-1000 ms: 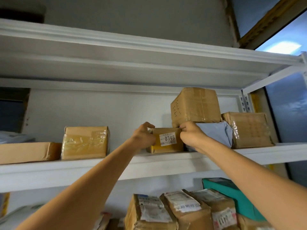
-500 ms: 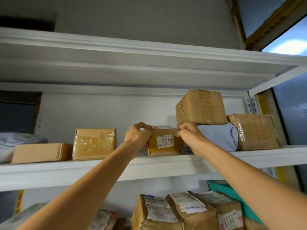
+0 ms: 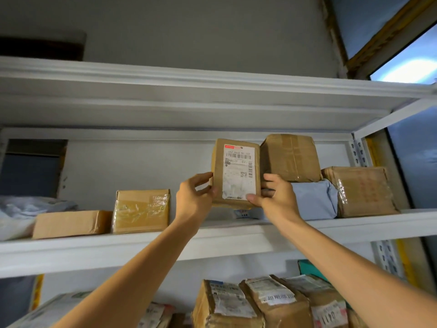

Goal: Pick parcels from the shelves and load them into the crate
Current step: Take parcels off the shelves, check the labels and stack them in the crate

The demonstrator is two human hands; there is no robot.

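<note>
Well, the brown parcel (image 3: 236, 172) stands upright between my hands, its label facing me (print too blurred to read), held just above the white shelf (image 3: 212, 245). My left hand (image 3: 192, 200) pinches its 9 o'clock edge; my right hand (image 3: 276, 197) curls round its 4 o'clock corner. At its 3 o'clock, a taped box (image 3: 290, 157) rests on a blue-grey bag (image 3: 314, 200).
</note>
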